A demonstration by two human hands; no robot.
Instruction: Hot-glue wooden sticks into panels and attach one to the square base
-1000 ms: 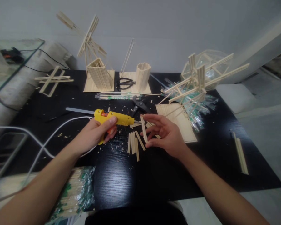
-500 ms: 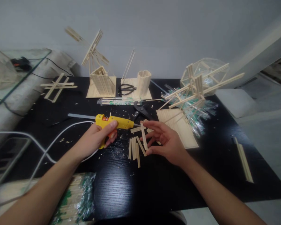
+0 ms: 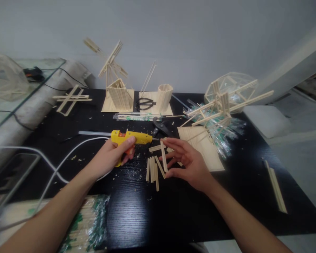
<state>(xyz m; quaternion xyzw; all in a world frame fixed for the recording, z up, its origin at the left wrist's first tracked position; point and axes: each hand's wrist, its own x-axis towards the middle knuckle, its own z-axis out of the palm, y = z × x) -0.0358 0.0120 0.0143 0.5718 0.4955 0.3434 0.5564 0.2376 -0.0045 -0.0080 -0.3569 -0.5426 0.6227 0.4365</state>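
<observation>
My left hand (image 3: 116,151) is wrapped round the handle of a yellow hot glue gun (image 3: 139,137), its fingers on the orange trigger. A clear glue stick (image 3: 94,133) pokes out of its rear end. Between thumb and fingertips, my right hand (image 3: 188,160) pinches a short wooden stick piece (image 3: 163,156) by its two ends. The metal nozzle points at the upper end of this piece, close to it; whether they touch I cannot tell. Several cut stick pieces (image 3: 152,169) lie on the black table below, and a few more are partly hidden behind my right hand.
Black pliers (image 3: 160,127) lie behind the nozzle. Wooden stick models (image 3: 119,95) stand along the back, with a larger one (image 3: 221,105) at right beside plastic wrappers. A white cord (image 3: 76,151) loops at left. Bagged sticks (image 3: 81,225) lie in front; loose sticks (image 3: 276,188) at right.
The whole view has shifted slightly, so the scene sits a little lower and further right. Both hands keep their holds, with the nozzle still at the upper end of the stick piece.
</observation>
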